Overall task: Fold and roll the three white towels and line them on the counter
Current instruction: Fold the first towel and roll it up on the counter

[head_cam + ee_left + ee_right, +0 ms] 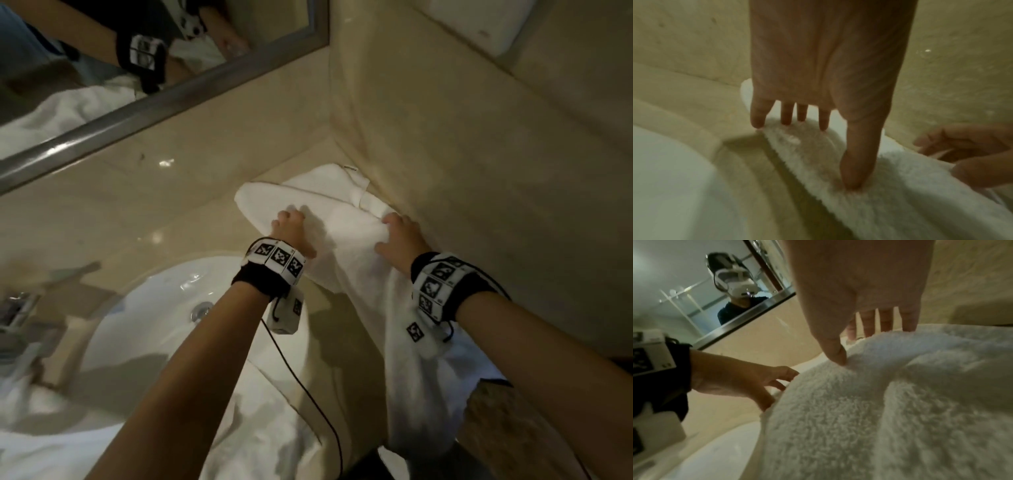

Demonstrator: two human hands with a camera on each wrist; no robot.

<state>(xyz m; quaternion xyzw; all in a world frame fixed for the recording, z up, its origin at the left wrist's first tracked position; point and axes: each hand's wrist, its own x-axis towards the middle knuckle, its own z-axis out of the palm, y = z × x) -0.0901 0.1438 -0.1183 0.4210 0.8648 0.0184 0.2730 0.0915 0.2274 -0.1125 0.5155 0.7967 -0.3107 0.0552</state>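
A white towel (342, 219) lies on the beige counter (137, 212) in the corner by the right wall. Its far end is rolled or folded over, and its long tail runs toward me and hangs off the counter's front edge. My left hand (291, 226) grips the left part of the roll, fingers over the far side and thumb pressed into the pile (818, 154). My right hand (397, 236) grips the right part the same way (863, 347). Terry fills the wrist views (900, 194) (879, 402).
More white towel cloth (267, 428) drapes over the front of the oval sink (144, 325), and more lies at the lower left (41, 445). A chrome tap (20, 315) stands left of the sink. The framed mirror (102, 51) and the right wall (479, 171) close the corner.
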